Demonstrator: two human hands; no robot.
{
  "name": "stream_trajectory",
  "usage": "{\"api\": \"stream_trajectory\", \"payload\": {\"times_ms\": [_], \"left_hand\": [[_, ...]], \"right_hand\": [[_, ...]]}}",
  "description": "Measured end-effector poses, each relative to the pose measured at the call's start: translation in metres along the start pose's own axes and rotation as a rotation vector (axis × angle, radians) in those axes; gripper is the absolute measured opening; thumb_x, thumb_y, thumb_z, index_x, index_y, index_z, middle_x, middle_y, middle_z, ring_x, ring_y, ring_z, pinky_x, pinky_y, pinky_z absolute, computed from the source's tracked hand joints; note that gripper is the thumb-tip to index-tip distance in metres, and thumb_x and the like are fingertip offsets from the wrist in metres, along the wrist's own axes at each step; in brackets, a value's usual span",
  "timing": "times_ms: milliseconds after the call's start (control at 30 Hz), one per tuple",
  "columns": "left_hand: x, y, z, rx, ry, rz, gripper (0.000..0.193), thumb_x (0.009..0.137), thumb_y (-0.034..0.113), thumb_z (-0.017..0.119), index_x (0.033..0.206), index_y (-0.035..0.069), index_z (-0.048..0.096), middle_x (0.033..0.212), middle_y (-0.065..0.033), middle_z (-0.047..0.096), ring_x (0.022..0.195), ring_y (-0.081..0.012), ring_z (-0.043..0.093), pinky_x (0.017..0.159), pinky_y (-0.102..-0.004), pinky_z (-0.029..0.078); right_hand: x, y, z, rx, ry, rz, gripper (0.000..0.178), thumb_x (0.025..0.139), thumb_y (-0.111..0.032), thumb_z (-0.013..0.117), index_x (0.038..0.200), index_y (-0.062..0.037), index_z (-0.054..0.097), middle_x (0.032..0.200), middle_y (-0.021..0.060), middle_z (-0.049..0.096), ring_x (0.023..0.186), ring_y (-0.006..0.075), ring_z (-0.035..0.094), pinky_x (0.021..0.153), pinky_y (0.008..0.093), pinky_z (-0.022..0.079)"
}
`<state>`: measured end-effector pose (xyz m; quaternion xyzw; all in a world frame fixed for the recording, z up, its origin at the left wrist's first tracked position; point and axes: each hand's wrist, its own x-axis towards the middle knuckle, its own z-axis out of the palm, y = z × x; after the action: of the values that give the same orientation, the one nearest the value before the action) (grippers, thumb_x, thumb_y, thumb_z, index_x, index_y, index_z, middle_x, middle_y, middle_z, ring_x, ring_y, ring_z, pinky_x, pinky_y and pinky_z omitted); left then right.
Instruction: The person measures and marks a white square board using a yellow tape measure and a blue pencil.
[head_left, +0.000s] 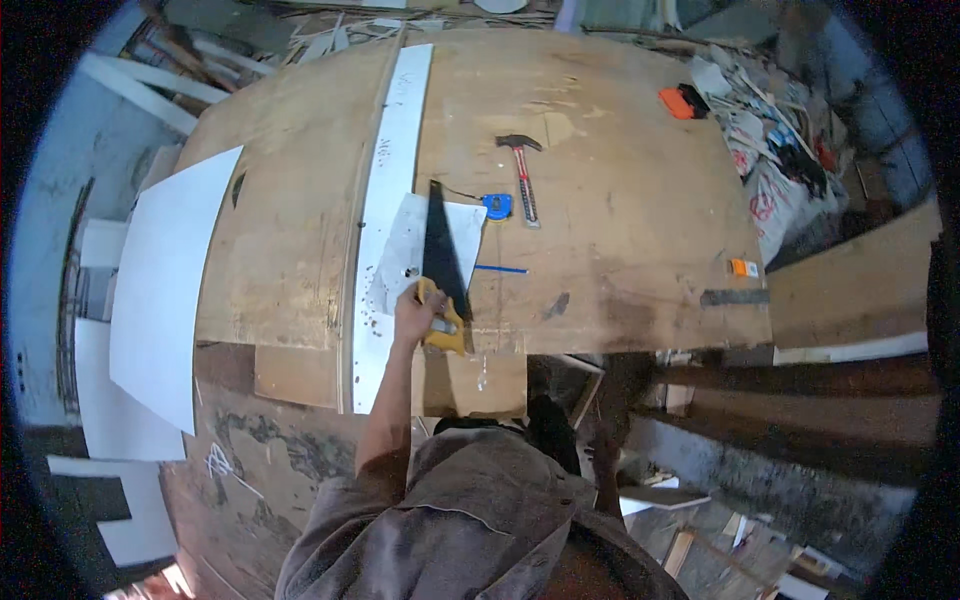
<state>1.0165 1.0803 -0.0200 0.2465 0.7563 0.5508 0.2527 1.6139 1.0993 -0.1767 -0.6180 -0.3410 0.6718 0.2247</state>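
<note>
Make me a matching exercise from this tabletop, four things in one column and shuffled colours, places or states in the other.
Things:
1. Saw
2. Hammer
3. Tape measure
4. Long strip

Descriptions:
A. Blue, just left of another tool's handle
B. White, partly under a sheet
C. Held in the left hand
D. Has red on its handle

Pairs: 1-C, 2-D, 3-A, 4-B

Left hand (413,312) curls closed, forearm (388,405) stretched forward.
</note>
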Motion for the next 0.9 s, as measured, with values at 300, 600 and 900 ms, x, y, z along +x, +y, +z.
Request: {"api": "stream_trajectory", "payload": {"times_ms": [300, 600, 900], "left_hand": [[-0.073, 0.013, 0.050, 0.606, 0.345, 0.129, 0.042, 0.084, 0.015, 0.069, 0.121, -0.004, 0.067, 0.108, -0.0286, 0.070, 0.100, -0.0457, 0.066, 0.093, -0.0515, 0.052], [-0.185, 0.034, 0.076, 0.538, 0.446, -0.001, 0.029, 0.091, 0.017, 0.067, 0.114, 0.000, 0.064, 0.117, -0.0252, 0.064, 0.106, -0.0445, 0.061, 0.094, -0.0492, 0.050], [-0.379, -0.029, 0.116, 0.255, 0.861, -0.734, 0.037, 0.092, 0.026, 0.067, 0.121, 0.003, 0.070, 0.115, -0.0216, 0.071, 0.104, -0.0391, 0.070, 0.092, -0.0452, 0.054]], "right_hand": [[0.098, -0.235, 0.090, -0.584, -0.292, -0.883, 0.014, 0.095, -0.012, 0.064, 0.100, 0.0002, 0.069, 0.085, 0.0096, 0.068, 0.076, 0.0247, 0.066, 0.071, 0.0341, 0.052], [0.108, -0.388, 0.330, -1.140, -0.782, -0.992, 0.042, 0.088, -0.031, 0.070, 0.125, -0.0106, 0.065, 0.127, 0.0176, 0.067, 0.118, 0.0373, 0.063, 0.100, 0.0473, 0.051], [0.169, -0.334, 0.371, -1.250, -0.837, -1.468, 0.020, 0.093, -0.019, 0.065, 0.101, -0.0008, 0.062, 0.098, 0.0218, 0.064, 0.096, 0.0451, 0.062, 0.081, 0.0538, 0.049]]}}
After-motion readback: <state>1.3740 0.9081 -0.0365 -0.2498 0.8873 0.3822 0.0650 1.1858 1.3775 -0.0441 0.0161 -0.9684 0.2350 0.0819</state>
